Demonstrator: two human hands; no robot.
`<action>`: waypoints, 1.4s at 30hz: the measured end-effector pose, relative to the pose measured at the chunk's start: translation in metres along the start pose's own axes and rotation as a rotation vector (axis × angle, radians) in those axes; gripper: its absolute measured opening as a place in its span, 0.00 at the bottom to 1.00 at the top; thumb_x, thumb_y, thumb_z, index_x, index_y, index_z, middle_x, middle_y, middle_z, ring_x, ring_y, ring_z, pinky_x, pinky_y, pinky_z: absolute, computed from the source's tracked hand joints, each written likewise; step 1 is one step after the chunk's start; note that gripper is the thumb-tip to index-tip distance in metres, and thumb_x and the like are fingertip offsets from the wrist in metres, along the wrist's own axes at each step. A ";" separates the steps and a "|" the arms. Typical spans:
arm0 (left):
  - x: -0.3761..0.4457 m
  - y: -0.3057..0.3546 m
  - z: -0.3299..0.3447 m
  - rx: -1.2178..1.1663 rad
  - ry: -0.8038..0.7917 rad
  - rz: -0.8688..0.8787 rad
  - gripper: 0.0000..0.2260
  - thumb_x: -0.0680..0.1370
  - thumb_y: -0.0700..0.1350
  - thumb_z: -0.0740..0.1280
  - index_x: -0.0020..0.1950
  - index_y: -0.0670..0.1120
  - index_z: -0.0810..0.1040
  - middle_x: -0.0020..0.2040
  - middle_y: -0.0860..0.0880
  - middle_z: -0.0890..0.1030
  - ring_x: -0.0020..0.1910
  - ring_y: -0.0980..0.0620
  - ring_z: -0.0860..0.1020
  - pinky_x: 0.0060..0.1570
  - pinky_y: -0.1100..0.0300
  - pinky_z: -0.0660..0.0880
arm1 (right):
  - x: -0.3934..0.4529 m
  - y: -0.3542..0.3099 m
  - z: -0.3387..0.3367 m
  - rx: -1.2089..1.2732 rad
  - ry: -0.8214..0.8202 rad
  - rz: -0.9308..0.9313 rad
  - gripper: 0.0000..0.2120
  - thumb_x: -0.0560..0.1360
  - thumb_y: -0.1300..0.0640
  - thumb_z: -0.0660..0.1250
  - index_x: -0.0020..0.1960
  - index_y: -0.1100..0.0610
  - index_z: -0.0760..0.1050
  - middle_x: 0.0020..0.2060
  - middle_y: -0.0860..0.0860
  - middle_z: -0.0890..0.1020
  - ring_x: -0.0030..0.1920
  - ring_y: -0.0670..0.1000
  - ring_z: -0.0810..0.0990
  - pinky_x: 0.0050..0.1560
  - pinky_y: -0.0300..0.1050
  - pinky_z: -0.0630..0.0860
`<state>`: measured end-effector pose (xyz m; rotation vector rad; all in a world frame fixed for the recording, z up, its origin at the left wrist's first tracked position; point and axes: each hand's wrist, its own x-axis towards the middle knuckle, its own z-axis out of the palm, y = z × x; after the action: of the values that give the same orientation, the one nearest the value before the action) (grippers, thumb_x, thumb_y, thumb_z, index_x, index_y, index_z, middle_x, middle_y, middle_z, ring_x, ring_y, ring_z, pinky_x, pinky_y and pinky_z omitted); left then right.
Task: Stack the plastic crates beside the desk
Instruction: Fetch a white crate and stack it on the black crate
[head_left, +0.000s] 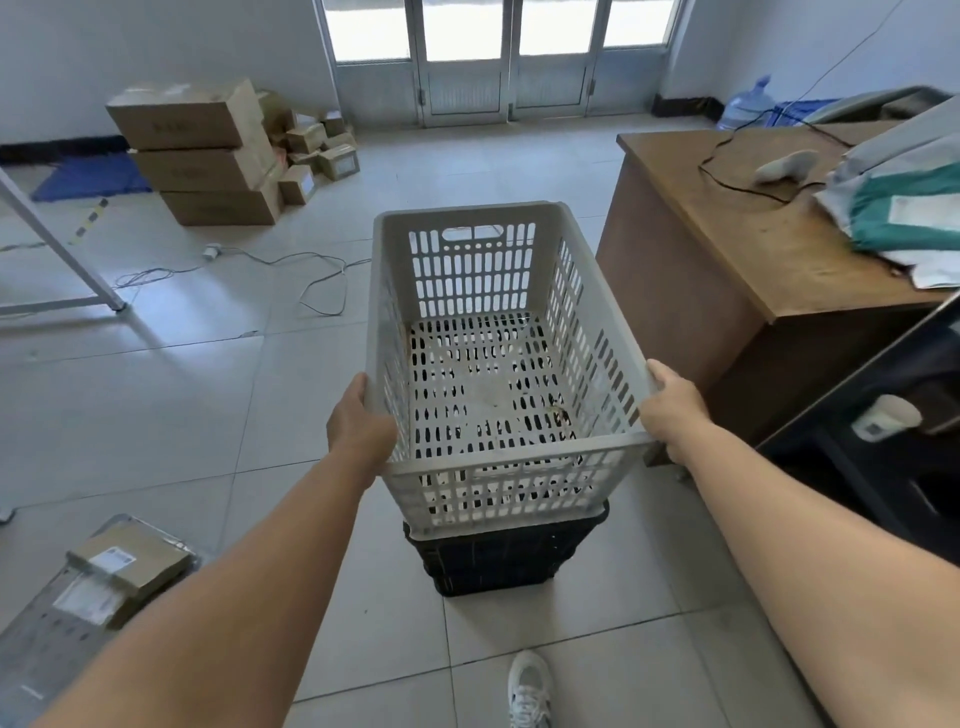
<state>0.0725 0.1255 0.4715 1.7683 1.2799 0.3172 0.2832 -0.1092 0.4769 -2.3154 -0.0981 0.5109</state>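
Both hands on the white crate (498, 358) now: left hand (358, 426) wrapped on the near-left rim corner, right hand (672, 410) clamped on the near-right rim, each grip holding the crate. It sits upright, open top up, long axis running away from the person toward the doors (509, 62). Under it, a black crate (498, 561) on the tiled floor (182, 405), same heading; seated or just above, can't tell. Bench (727, 228) just to the right, w/ a cable on top.

- Tiled floor (208, 395) — carries black crate (498, 558), stacked cardboard boxes (208, 156), loose cables (291, 270).
- Wooden desk (727, 244) — carries black cable (737, 182), folded packages (904, 208).
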 end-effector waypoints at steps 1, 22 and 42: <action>0.000 0.000 0.000 0.000 0.006 0.002 0.30 0.75 0.34 0.58 0.76 0.50 0.59 0.71 0.44 0.70 0.65 0.41 0.71 0.63 0.49 0.71 | -0.001 -0.001 0.000 0.002 0.002 0.000 0.32 0.74 0.69 0.54 0.76 0.50 0.60 0.69 0.55 0.71 0.65 0.59 0.73 0.66 0.54 0.72; -0.004 -0.001 0.004 -0.009 -0.001 -0.012 0.31 0.75 0.33 0.57 0.77 0.51 0.57 0.72 0.45 0.69 0.67 0.41 0.70 0.65 0.46 0.70 | -0.007 0.002 0.002 -0.091 0.102 0.012 0.31 0.74 0.67 0.58 0.75 0.51 0.61 0.69 0.55 0.71 0.66 0.60 0.71 0.67 0.52 0.71; -0.013 0.001 0.005 -0.148 0.080 -0.017 0.30 0.73 0.37 0.66 0.74 0.49 0.64 0.70 0.47 0.72 0.65 0.45 0.74 0.66 0.47 0.70 | -0.008 0.008 0.005 0.117 0.071 0.024 0.31 0.75 0.68 0.56 0.75 0.48 0.61 0.69 0.54 0.71 0.64 0.59 0.74 0.63 0.56 0.74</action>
<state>0.0710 0.1112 0.4731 1.6329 1.2934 0.4648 0.2728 -0.1138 0.4707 -2.2194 -0.0063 0.4338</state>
